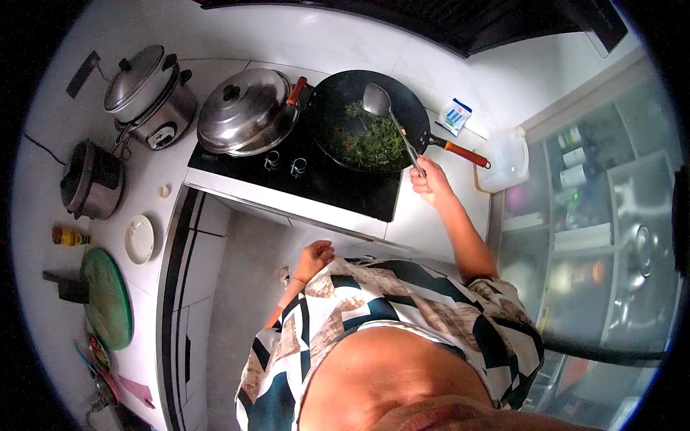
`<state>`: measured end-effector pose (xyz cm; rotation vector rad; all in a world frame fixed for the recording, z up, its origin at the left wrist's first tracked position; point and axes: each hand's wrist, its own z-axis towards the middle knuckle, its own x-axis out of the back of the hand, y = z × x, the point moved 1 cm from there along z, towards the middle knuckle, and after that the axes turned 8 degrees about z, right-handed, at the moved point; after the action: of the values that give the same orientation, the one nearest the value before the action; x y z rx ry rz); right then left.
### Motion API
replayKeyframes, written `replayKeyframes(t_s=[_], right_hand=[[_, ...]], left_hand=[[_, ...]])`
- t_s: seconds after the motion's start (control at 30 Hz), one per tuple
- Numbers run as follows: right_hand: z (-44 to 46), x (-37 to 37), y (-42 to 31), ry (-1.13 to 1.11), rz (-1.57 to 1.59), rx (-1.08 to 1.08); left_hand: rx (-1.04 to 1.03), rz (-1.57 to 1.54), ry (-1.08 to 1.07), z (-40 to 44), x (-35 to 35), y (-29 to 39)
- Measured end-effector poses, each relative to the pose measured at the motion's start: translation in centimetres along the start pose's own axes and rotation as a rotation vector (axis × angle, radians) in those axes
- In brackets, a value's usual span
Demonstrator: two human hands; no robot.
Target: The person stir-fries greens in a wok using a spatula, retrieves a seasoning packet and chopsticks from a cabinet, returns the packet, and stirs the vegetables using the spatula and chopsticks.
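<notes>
My right hand (430, 179) is wrapped round the handle of a metal spatula (399, 126), whose blade is raised above the far side of a black wok (327, 93). Chopped leafy greens (370, 144) lie in the bottom of the wok, below the blade. The wok stands on a black glass stove (345, 192) and its long wooden handle (467, 154) points right, just beyond my right hand. At my waist, in front of the counter, my left hand (316, 260) is closed with its fingers loosely curled; nothing shows in it.
A lidded steel pan (248, 115) stands left of the wok. Along the left counter are a rice cooker (162, 118), a dark pot (93, 179), a small white dish (139, 239) and a green-rimmed board (108, 298). A white packet (454, 115) and plastic tub (503, 161) sit at right.
</notes>
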<state>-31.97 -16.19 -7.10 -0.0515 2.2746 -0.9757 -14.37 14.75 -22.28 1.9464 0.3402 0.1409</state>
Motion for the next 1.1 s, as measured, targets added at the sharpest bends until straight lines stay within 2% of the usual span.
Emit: replayKeyframes(t_s=[0.1,0.2,0.3,0.4,0.5,0.57,0.63,0.7,0.8,0.83,0.87,0.9,0.93,1.03,1.1], right_hand=[[0.7,-0.3,1.0,-0.009,0.042,-0.011],[2.1,-1.0,2.1,0.004,0.021,-0.032],[2.0,-1.6,3.3,0.071,-0.071,-0.067],[0.7,-2.0,3.6,0.128,-0.263,-0.124],[0.6,-3.7,3.8,0.25,-0.718,0.081],[3.5,-0.7,5.3,0.237,-1.304,0.453],[1.2,-4.3,4.7,0.255,-1.553,0.41],[0.3,-3.4,4.6,0.177,-1.566,0.465],[0.3,-2.9,3.4,0.332,-1.702,0.429],[0.9,-2.3,3.7,0.315,-1.664,0.466],[1.6,-1.7,3.9,0.292,-1.627,0.505],[2.3,-1.7,3.9,0.262,-1.588,0.553],[1.3,-3.2,3.8,0.288,-1.177,0.248],[-0.9,-4.6,3.0,0.236,-0.554,0.026],[-1.6,-5.4,3.8,0.306,-0.415,0.086]], left_hand=[[-0.053,0.007,0.02,0.1,1.2,-0.8],[-0.127,0.144,0.043,0.8,2.4,0.1],[-0.348,0.545,0.09,0.7,4.0,1.2],[-0.248,0.401,0.042,0.9,6.1,-1.8],[-0.251,0.449,0.067,0.6,8.1,-4.9],[-0.328,0.581,0.056,0.0,9.3,-5.2],[-0.408,0.615,0.063,0.2,10.1,-6.1],[-0.326,0.691,0.049,-0.5,11.0,-4.5],[-0.294,0.711,0.03,-1.7,11.6,-3.3],[-0.3,0.701,0.023,-1.9,11.9,-3.4],[-0.318,0.678,0.054,0.4,12.2,-9.4],[-0.335,0.639,0.05,0.5,12.1,-9.2],[-0.351,0.604,0.046,0.1,12.3,-8.1],[-0.293,0.641,0.011,-2.4,12.7,-3.4],[-0.278,0.682,0.009,-2.5,12.6,-2.5]])
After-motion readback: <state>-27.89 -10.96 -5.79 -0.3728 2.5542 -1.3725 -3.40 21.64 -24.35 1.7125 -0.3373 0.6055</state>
